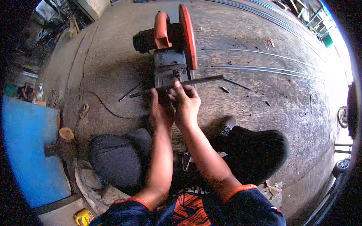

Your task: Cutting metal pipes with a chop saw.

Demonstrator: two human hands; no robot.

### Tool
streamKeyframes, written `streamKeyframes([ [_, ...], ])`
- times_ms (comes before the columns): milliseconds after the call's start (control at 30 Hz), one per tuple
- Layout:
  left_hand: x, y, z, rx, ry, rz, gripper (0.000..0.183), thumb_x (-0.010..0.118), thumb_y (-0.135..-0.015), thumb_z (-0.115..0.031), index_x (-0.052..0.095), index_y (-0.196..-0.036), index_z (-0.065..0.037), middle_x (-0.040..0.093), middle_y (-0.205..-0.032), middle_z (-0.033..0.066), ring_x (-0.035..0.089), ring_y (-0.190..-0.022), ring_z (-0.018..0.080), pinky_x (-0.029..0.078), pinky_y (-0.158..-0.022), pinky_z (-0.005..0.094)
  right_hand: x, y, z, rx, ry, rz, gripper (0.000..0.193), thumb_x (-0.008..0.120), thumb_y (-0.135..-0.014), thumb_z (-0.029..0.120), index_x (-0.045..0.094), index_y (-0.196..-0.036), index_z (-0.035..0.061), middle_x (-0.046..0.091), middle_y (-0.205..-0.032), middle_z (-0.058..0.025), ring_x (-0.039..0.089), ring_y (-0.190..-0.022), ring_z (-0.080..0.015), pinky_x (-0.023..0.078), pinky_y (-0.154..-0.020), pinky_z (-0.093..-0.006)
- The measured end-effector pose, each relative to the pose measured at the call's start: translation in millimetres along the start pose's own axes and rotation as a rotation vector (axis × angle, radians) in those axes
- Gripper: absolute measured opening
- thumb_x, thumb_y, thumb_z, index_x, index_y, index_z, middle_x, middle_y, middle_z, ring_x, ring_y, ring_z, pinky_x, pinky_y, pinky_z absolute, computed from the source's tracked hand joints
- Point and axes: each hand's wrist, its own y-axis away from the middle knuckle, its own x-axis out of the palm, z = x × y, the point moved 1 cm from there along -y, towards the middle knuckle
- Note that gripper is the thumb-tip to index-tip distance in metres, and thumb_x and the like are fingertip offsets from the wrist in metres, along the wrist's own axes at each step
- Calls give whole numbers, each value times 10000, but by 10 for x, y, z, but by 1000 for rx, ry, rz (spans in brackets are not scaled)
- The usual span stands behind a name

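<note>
a dark metal bar is gripped by the left hand and the right hand, at the near end of the cut-off saw; if fed unclamped, it could be twisted by the saw, and the hands could be nicked

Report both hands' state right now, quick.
Left hand: closed, holding the dark bar, thumb over it, other fingers mostly hidden.
Right hand: closed, holding the same bar near its middle.
</note>
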Motion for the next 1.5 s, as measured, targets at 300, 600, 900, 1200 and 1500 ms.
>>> streamKeyframes([
  [300, 148, -15, 92, 362, -156, -234, 224, 588, -900, -189, 579, -1074, -49, 619, -1007, 64, 596, -892, 169, 473, -833, 316, -73, -54, 256, 116, 307, -2, 235, 675, -846, 204, 629, -883, -24, 659, -767, -77, 585, -645, -144, 480, -620, -284],
  [600, 357, 79, 1, 652, -858, -33, 234, 619, -878, -104, 636, -1097, -24, 648, -1085, 55, 573, -1001, 133, 434, -905, 285, -108, -81, 602, -523, 1183, 562, 423, 549, -820, -14, 522, -1242, -10, 578, -1131, -279, 576, -1088, -338, 451, -887, -348],
  [900, 989, -123, -61, 731, -1260, 47, 155, 657, -837, -74, 683, -970, 2, 663, -825, 21, 574, -717, 83, 474, -665, 251, -635, -451, 311, -495, 677, 300, 274, 602, -856, 33, 596, -1115, -56, 585, -777, -1, 516, -721, -60, 442, -630, -219],
  [1200, 1937, -1313, -1101, 548, -1517, 1, 379, 659, -823, -236, 589, -1040, 67, 634, -1005, 123, 569, -994, 174, 409, -929, 335, -1557, -1110, -225, 38, 349, -5, 245, 519, -888, 174, 666, -920, -19, 511, -618, 25, 410, -509, -58, 296, -465, -233],
  [1500, 1836, -2015, -1125, -205, -1391, 27, 376, 637, -855, -250, 523, -1164, -66, 608, -968, 65, 595, -813, 160, 538, -715, 291, -1745, -1270, -353, 306, 319, 80, 276, 512, -861, 224, 655, -791, -2, 545, -629, -30, 478, -507, -118, 353, -453, -268],
])
